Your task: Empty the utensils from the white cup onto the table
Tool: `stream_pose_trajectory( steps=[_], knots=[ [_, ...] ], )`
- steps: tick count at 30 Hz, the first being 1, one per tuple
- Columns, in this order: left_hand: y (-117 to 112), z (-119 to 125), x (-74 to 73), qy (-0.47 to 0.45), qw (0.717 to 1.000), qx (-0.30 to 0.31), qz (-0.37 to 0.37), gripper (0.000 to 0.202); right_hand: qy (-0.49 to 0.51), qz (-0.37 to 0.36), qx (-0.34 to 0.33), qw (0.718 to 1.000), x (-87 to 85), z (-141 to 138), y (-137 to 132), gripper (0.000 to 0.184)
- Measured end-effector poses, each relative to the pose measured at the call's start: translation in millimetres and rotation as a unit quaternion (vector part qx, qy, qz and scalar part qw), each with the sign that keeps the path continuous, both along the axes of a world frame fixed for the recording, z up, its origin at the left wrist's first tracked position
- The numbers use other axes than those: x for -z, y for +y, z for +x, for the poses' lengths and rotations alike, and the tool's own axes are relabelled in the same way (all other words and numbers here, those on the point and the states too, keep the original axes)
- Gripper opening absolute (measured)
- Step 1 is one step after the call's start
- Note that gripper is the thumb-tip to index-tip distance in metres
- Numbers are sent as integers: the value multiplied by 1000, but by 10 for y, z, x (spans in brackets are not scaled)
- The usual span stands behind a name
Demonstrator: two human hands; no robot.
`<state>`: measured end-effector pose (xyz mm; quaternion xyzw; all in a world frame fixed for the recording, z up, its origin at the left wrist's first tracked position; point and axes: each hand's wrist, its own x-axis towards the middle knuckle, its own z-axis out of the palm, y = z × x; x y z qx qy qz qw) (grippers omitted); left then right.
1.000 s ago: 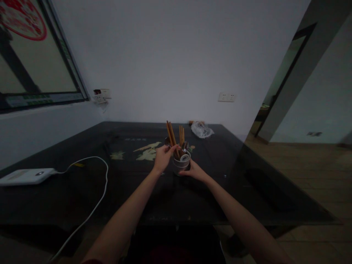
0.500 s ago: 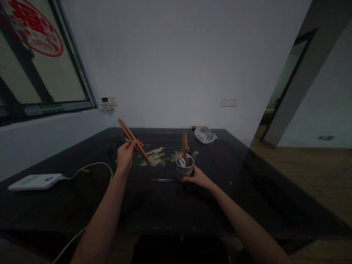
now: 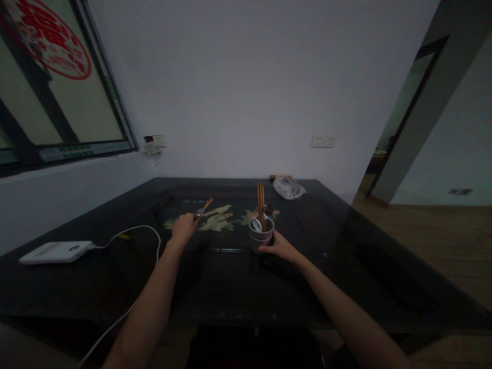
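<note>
Slim brown wooden chopsticks (image 3: 208,203) point away and rightward from the left hand (image 3: 184,226), closed around them. The right hand (image 3: 282,248), arm outstretched, clasps an upright grey cylindrical cup (image 3: 258,239).

1 grey cup (image 3: 258,241) stands upright on the bench (image 3: 238,292). It holds near-vertical wooden chopsticks (image 3: 261,197), a white spoon (image 3: 255,224) at its left side and a shiny metal utensil (image 3: 266,210) at the right. Left of the cup, a separate bundle of chopsticks (image 3: 208,203) with a shiny spoon (image 3: 199,211) juts slantwise from the left hand (image 3: 184,227).
</note>
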<state>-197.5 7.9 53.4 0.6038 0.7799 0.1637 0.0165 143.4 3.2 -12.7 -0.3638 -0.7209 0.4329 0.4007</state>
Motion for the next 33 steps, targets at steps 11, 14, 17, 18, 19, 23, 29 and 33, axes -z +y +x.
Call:
stream_pose_trajectory(
  steps=[11,14,17,18,19,23,29,33],
  knots=[
    [171,12,424,40,998,-11,-54,40,-2,-21,-5,1000,-15,-8,1,81],
    [181,19,481,63,995,-19,-75,41,9,-24,-16,1000,-7,-9,6,84],
    [168,50,498,86,993,-26,-81,40,12,-31,-19,999,-17,-13,-3,85],
    [162,62,496,90,992,-27,-82,40,10,-31,-16,999,-27,-16,-10,84],
    [156,74,494,93,992,-27,-82,39,6,-30,-12,999,-39,-19,-18,84],
    [142,108,487,97,992,-27,-80,39,-1,-17,-7,1000,-71,-25,-35,84],
    [144,106,494,100,992,-17,-73,37,-6,-13,-9,1000,-52,-9,-25,83],
    [153,59,478,91,993,-8,-73,37,-5,-11,-2,1000,-53,-11,-31,82]
  ],
)
